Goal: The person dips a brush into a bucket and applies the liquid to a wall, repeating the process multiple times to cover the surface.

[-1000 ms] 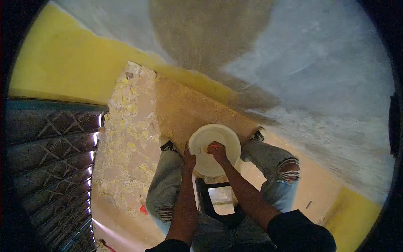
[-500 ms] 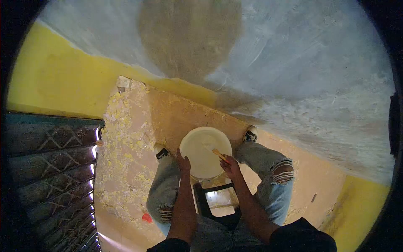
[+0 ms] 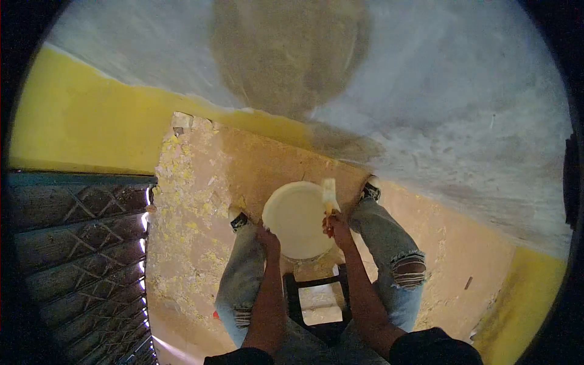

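A round white bucket [image 3: 268, 210] holding a smooth cream-coloured mixture [image 3: 298, 220] stands between the person's feet. My left hand [image 3: 267, 237] is closed at the bucket's left rim, gripping it at the near side. In my right hand [image 3: 334, 226] is a putty knife [image 3: 329, 193], its pale, coated blade pointing up and away over the right rim. The fingers of my right hand wrap round its handle.
Below the bucket is a dark stool [image 3: 316, 281] between the legs. The floor [image 3: 188, 243] is littered with yellow flakes on the left. A grey-and-yellow wall [image 3: 426, 91] rises ahead, and a dark metal shutter [image 3: 85, 243] is at the left.
The putty knife has lifted off the mixture and swung upright towards the right rim with my right hand. My left hand has shifted slightly down the bucket's side.
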### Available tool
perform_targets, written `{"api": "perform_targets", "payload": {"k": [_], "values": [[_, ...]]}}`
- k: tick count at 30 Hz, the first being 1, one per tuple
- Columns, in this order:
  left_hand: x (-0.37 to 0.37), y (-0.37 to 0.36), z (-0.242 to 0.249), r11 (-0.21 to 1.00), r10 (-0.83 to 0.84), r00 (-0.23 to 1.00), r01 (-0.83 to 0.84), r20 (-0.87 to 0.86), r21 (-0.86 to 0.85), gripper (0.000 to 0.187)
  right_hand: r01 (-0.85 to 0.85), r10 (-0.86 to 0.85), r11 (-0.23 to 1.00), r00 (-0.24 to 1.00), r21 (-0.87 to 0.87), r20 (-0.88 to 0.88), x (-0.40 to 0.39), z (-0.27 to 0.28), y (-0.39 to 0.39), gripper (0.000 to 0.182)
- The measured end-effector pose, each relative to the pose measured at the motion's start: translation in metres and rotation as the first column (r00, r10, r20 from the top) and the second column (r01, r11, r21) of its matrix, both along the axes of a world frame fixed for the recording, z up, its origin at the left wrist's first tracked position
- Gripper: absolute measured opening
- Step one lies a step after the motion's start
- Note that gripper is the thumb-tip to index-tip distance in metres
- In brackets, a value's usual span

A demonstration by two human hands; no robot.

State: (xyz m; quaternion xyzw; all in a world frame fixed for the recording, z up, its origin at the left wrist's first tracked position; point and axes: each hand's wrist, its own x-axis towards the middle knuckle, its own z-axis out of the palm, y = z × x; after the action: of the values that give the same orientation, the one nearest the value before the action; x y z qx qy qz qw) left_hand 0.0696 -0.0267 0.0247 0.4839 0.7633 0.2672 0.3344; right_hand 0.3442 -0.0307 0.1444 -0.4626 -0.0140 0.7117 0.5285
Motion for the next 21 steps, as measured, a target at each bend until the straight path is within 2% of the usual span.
{"api": "perform_targets", "payload": {"k": [1, 2, 3, 4, 5, 6, 7, 8, 9, 10, 11, 12, 13, 14, 15, 16, 17, 18, 19, 20, 21], "values": [[0.001, -0.011, -0.008, 1.000, -0.006, 1.000, 0.006, -0.003, -0.005, 0.036, 0.025, -0.028, 0.999, 0.996, 0.042, 0.081, 0.007, -0.007, 0.000, 0.019], [-0.005, -0.034, -0.041, 0.958, 0.196, 0.753, -0.284, 0.628, 0.042, 0.034, 0.031, -0.033, 0.999, 0.996, 0.034, 0.077, 0.012, -0.006, 0.001, 0.019], [-0.014, -0.054, -0.076, 0.848, 0.205, 0.135, -0.518, 0.969, -0.107, 0.033, -0.010, 0.001, 1.000, 0.950, 0.026, 0.312, 0.018, -0.002, 0.008, 0.023], [-0.032, -0.104, -0.104, 0.852, 0.209, 0.144, -0.512, 0.967, -0.108, 0.033, -0.048, 0.036, 0.999, 0.848, 0.008, 0.529, 0.023, 0.000, 0.014, 0.027], [-0.034, -0.110, -0.128, 0.886, 0.242, 0.139, -0.436, 0.960, -0.160, 0.041, -0.042, 0.035, 0.999, 0.852, 0.002, 0.523, 0.028, -0.007, 0.018, 0.027], [-0.070, -0.065, -0.131, 0.909, 0.277, 0.136, -0.357, 0.951, -0.213, 0.050, -0.023, 0.013, 1.000, 0.884, 0.015, 0.467, 0.035, -0.014, 0.020, 0.027], [-0.040, -0.110, -0.124, 0.909, 0.280, 0.139, -0.355, 0.950, -0.216, 0.050, -0.004, -0.008, 1.000, 0.912, 0.030, 0.411, 0.039, -0.020, 0.023, 0.028], [-0.038, -0.092, -0.095, 0.975, 0.124, 0.847, -0.201, 0.517, 0.095, 0.047, -0.002, -0.011, 1.000, 0.911, 0.031, 0.412, 0.039, -0.020, 0.028, 0.028], [-0.027, -0.042, -0.061, 0.972, -0.080, 0.953, 0.140, -0.293, 0.190, 0.044, 0.033, -0.027, 0.999, 0.924, -0.008, 0.381, 0.038, -0.019, 0.036, 0.020], [-0.014, -0.042, -0.012, 0.970, -0.081, 0.953, 0.143, -0.292, 0.198, 0.044, 0.068, -0.047, 0.997, 0.935, -0.047, 0.350, 0.036, -0.018, 0.046, 0.016], [0.009, -0.011, 0.042, 0.969, -0.066, 0.932, 0.146, -0.356, 0.201, 0.032, 0.071, -0.051, 0.997, 0.935, -0.044, 0.350, 0.035, -0.021, 0.054, 0.016], [0.029, 0.033, 0.100, 0.969, -0.050, 0.907, 0.146, -0.419, 0.201, 0.022, 0.045, -0.053, 0.998, 0.957, 0.035, 0.286, 0.033, -0.030, 0.061, 0.017], [0.037, 0.049, 0.123, 0.969, -0.050, 0.905, 0.147, -0.422, 0.199, 0.022, 0.025, -0.050, 0.993, 0.975, 0.115, 0.219, 0.030, -0.039, 0.066, 0.019], [0.043, 0.063, 0.138, 0.952, -0.211, 0.953, 0.252, -0.219, 0.177, 0.018, 0.025, -0.050, 0.993, 0.975, 0.115, 0.215, 0.026, -0.048, 0.072, 0.019], [0.048, 0.079, 0.150, 0.916, -0.361, 0.932, 0.356, -0.006, 0.184, 0.015, 0.044, -0.075, 0.991, 0.964, 0.126, 0.256, 0.023, -0.059, 0.082, 0.018], [0.055, 0.092, 0.157, 0.913, -0.366, 0.931, 0.361, -0.013, 0.191, 0.015, 0.065, -0.104, 0.988, 0.949, 0.139, 0.296, 0.021, -0.073, 0.095, 0.020], [0.064, 0.103, 0.162, 0.838, -0.526, 0.848, 0.530, -0.062, 0.133, 0.014, 0.072, -0.113, 0.987, 0.950, 0.146, 0.291, 0.024, -0.099, 0.106, 0.020], [0.072, 0.111, 0.167, 0.731, -0.672, 0.734, 0.679, -0.099, 0.066, 0.014, -0.004, -0.037, 0.990, 0.958, 0.143, 0.284, 0.033, -0.131, 0.115, 0.020], [0.079, 0.117, 0.180, 0.726, -0.678, 0.728, 0.685, -0.101, 0.065, 0.014, -0.081, 0.041, 0.987, 0.960, 0.136, 0.278, 0.039, -0.149, 0.123, 0.022], [0.086, 0.121, 0.198, 0.629, -0.776, 0.626, 0.777, -0.076, -0.032, 0.013, -0.075, 0.035, 0.988, 0.960, 0.134, 0.277, 0.040, -0.152, 0.132, 0.022], [0.091, 0.120, 0.203, 0.515, -0.857, 0.515, 0.848, -0.037, -0.126, 0.013, 0.041, -0.041, 0.999, 0.987, 0.002, 0.155, 0.039, -0.149, 0.142, 0.022]]}}
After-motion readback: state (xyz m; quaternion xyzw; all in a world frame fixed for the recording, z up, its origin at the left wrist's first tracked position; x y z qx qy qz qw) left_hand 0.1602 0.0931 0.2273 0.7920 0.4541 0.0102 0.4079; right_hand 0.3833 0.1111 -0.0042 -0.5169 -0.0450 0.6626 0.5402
